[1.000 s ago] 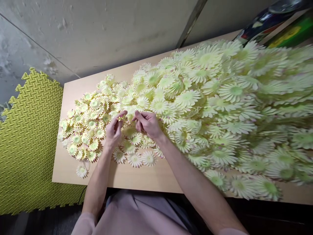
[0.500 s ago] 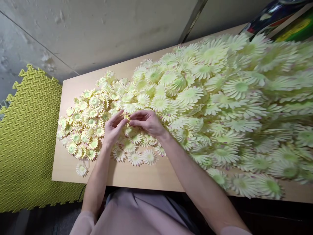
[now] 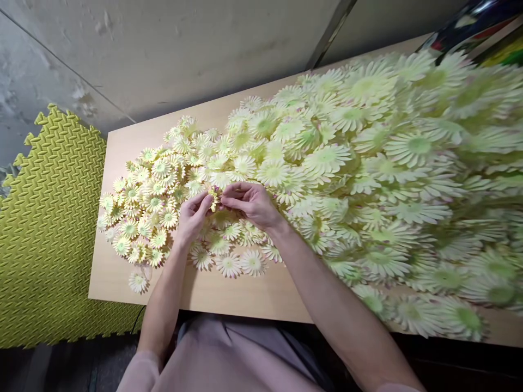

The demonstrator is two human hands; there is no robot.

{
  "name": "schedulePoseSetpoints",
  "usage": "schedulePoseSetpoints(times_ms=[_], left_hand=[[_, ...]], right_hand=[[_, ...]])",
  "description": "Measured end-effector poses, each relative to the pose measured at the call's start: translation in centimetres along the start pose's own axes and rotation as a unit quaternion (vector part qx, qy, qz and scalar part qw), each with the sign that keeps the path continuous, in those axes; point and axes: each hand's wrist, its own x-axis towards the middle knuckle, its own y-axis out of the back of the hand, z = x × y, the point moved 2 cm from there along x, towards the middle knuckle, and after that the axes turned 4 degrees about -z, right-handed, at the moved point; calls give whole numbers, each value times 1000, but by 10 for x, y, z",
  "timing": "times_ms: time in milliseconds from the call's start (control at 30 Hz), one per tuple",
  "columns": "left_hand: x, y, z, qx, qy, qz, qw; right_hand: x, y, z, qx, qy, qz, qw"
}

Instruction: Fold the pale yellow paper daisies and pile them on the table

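Flower pinched in left hand, long side roughly fore-and-aft; right hand is just to its right; can't tell if that one's gripping anything tbh

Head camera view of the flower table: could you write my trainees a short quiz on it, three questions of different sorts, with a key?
1. Multiple choice. What is pinched in the left hand?
a) a pair of scissors
b) a small yellow flower piece
c) a paintbrush

2. True or false. The textured yellow mat is at the right edge of the picture.

3. Fill in the gap. The flowers spread over the table have pale petals and light ____ centres.

Key:
1. b, a small yellow flower piece.
2. False; the mat is at the left edge of the picture.
3. Green.
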Motion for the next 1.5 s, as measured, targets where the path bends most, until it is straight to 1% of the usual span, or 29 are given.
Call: schedulePoseSetpoints(times_ms=[167,300,400,500,700,833,967,1100,1233,1333,1500], left_hand=[[1,1,-3,-10,12,2,1000],[2,1,-3,-14,15,21,1000],[1,-2,2,0,2,19,1000],[-1,-5,9,17,-13,23,1000],[-1,-5,10,46,-44,37,997],[-1,-5,8,26,-36,41,998],[-1,-7,8,20,-44,43,998],[-1,-7,8,16,-39,45,998],[-1,-6,6,-1,-6,30,1000],[0,-6,3,-10,14,34,999],[0,-7,8,9,-17,45,999]], right_hand=[[0,0,0,-2,5,1,1000],[0,-1,0,-12,10,3,1000],[0,-1,0,-27,16,2,1000],[0,-1,1,-32,22,14,999],[0,-2,0,6,8,29,1000],[0,-4,-2,16,-15,30,999],[0,-4,-2,12,-12,37,999],[0,-2,0,10,-18,29,999],[1,-1,1,20,-21,24,999],[2,-1,1,27,-20,14,999],[1,0,2,22,-23,14,999]])
